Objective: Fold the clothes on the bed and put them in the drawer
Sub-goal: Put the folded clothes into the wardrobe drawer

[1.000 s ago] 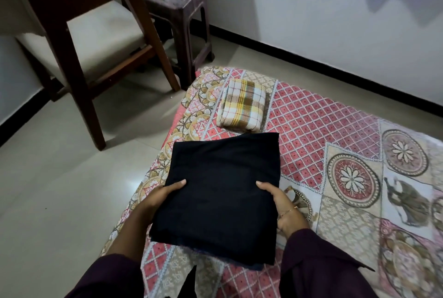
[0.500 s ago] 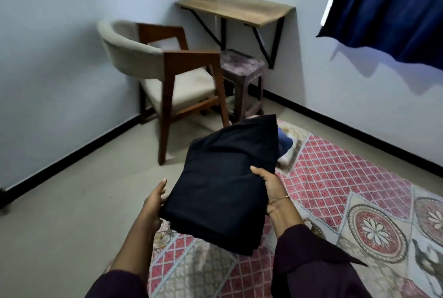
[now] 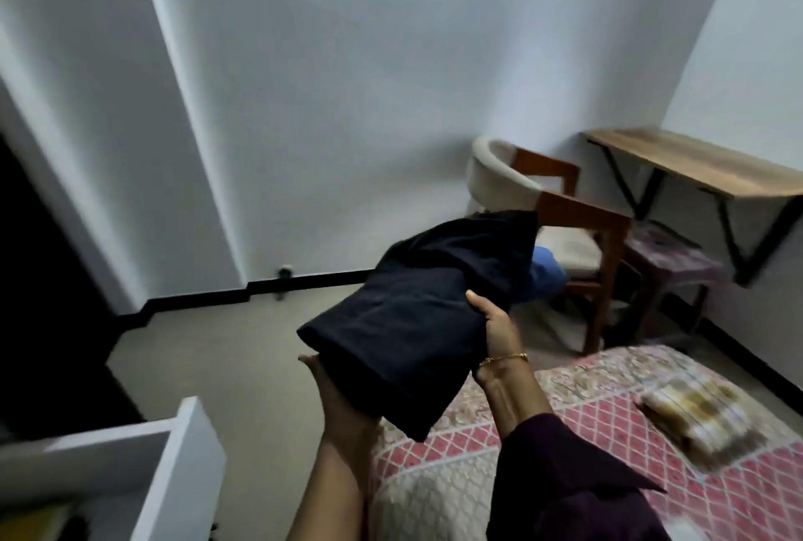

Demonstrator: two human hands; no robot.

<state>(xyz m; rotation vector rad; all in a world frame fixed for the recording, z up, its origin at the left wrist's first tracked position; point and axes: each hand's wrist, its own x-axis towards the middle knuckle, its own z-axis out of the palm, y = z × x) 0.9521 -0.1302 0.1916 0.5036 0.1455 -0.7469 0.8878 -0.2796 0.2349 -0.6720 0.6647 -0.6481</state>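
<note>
Both hands hold a folded black cloth (image 3: 417, 323) up in the air, over the floor (image 3: 226, 366) beside the bed (image 3: 586, 453). It looks soft and thick, like a fat square. The left hand (image 3: 343, 401) lies flat under it. The right hand (image 3: 499, 323) grips its far side, thumb on top. Something blue (image 3: 547, 275) peeks out behind. A white drawer (image 3: 174, 466) stands open low on the left. A folded checked cloth (image 3: 699, 414) lies on the patterned bed cover.
</note>
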